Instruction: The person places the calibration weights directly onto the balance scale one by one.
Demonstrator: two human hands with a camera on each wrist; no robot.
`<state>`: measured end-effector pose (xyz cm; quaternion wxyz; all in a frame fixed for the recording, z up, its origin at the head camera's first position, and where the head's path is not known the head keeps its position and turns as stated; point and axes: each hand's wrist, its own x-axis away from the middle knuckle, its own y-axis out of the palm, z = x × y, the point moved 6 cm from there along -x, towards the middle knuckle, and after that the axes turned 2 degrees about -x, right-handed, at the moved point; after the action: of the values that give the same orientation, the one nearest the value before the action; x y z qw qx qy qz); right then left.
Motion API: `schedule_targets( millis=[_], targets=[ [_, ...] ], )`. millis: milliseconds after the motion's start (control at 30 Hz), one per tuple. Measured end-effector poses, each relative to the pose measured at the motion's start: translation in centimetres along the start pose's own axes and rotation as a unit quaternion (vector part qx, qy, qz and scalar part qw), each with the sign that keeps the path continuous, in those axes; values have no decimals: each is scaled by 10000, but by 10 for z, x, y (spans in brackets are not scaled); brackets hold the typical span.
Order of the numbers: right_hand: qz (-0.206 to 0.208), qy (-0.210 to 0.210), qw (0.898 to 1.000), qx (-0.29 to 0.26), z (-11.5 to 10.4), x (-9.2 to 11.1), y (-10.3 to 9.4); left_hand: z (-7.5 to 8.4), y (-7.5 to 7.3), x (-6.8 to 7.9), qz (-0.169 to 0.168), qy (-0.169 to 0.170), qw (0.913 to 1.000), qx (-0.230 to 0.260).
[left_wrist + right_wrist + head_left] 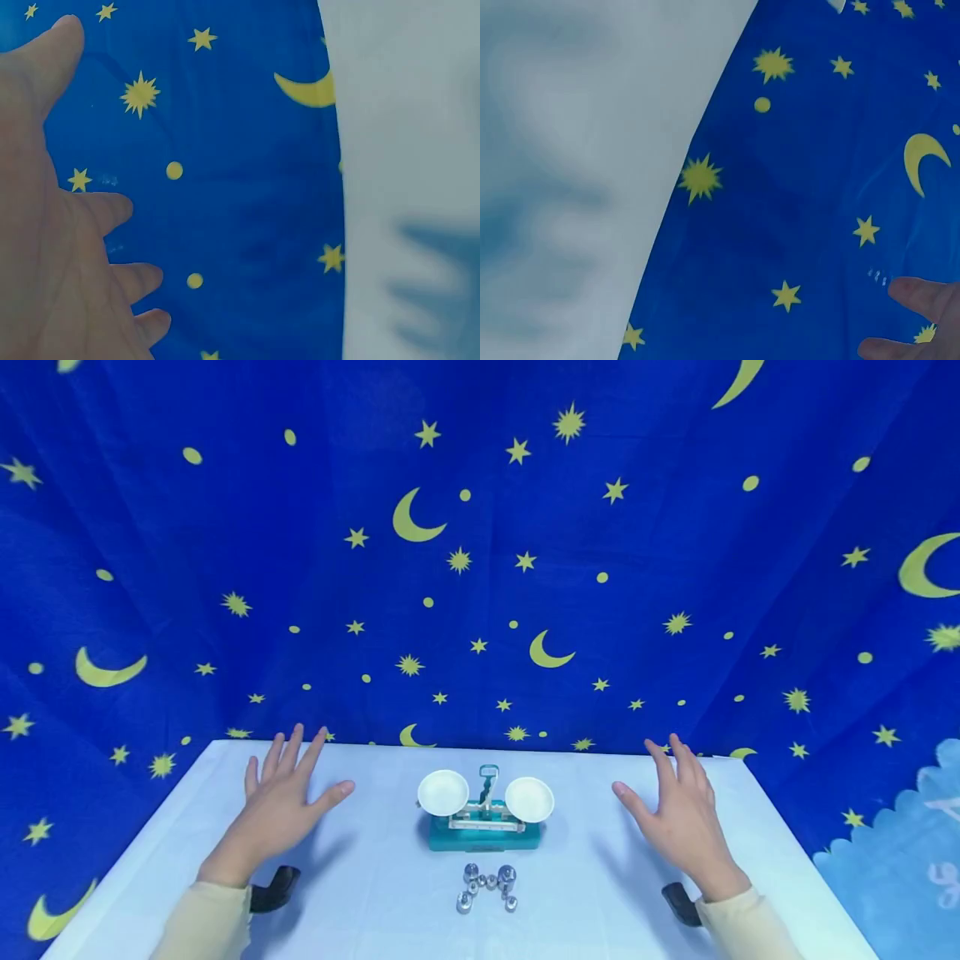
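Note:
A small balance scale [484,837] with a green base stands at the middle of the white table. It carries two white pans, the left pan [443,792] looking slightly higher than the right pan [530,799]. In front of it several shiny metal weights [507,875] are grouped close together. To the left of the scale my left hand [281,806] is held over the table, fingers spread and holding nothing. My right hand [678,818] hovers on the other side with straight fingers and nothing in it. Only some fingertips [919,296] of it show in the right wrist view.
Behind the white table [375,893] hangs a blue curtain [480,593] with yellow moons and stars. A light blue scalloped cloth [900,860] is at the far right. Black wrist-camera mounts [276,890] stick out from both sleeves.

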<state>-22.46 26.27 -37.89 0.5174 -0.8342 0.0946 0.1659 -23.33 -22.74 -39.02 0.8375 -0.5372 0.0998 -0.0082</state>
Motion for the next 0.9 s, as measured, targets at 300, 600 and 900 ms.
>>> schedule_targets(
  millis=[300,600,900],
  targets=[
    [30,-57,9999,-158,-16,7,12,9,30,0,-152,-51,9990,421],
    [73,-65,9988,-477,-33,16,21,22,52,-2,-183,-23,9978,632],
    [68,-125,9972,-730,-52,26,28,33,76,-5,-266,-27,9959,865]
  ],
)
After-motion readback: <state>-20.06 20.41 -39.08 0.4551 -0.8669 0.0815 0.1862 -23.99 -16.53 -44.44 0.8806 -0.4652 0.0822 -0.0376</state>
